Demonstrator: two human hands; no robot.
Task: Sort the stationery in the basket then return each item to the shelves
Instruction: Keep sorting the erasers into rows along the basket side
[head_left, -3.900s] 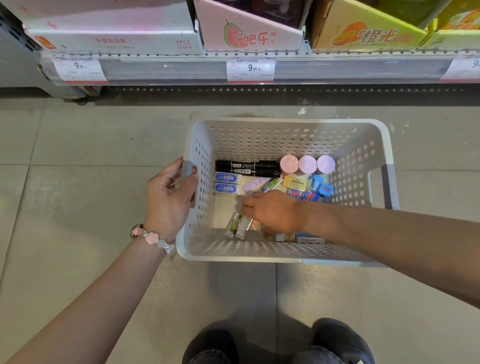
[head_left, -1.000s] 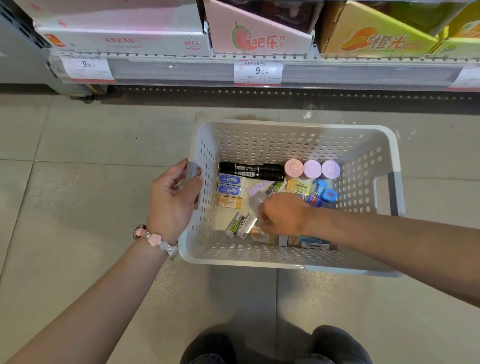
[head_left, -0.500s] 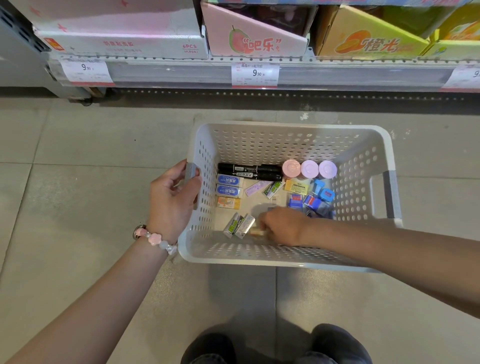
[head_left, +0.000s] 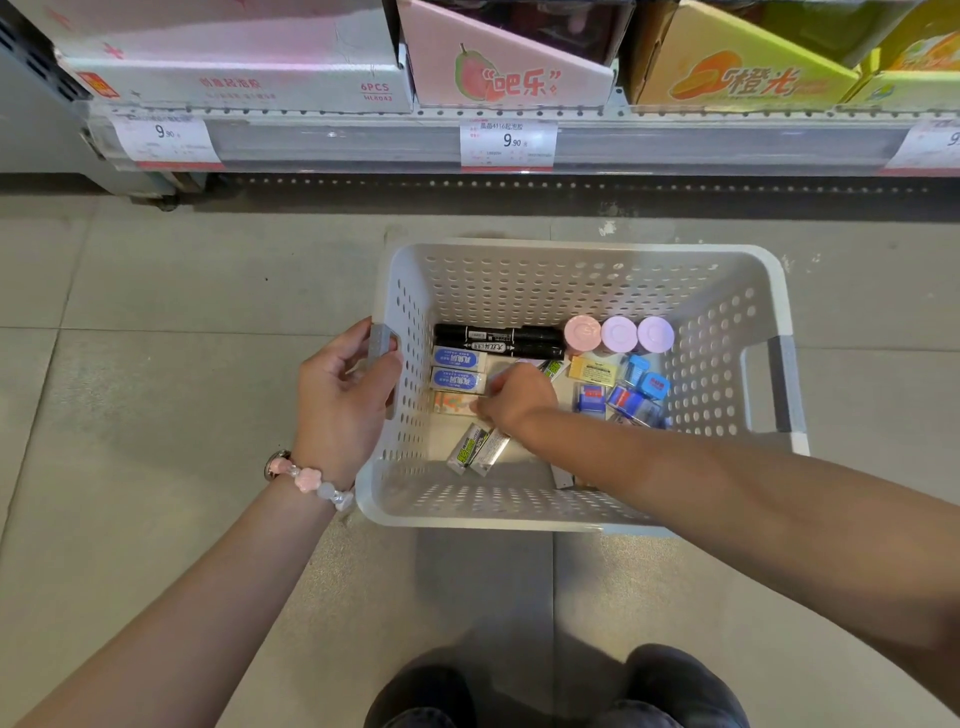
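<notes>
Your right hand, fingers curled at the orange-printed eraser (grip not discernible), lies just right of it, its long axis left-right beneath the blue erasers, while your left hand grips the basket handle.

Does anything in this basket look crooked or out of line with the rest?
Yes: two grey-wrapped erasers near the front of the basket lie slanted, while the blue erasers and black markers sit in straight rows. Nothing looks spilled or damaged.
</notes>
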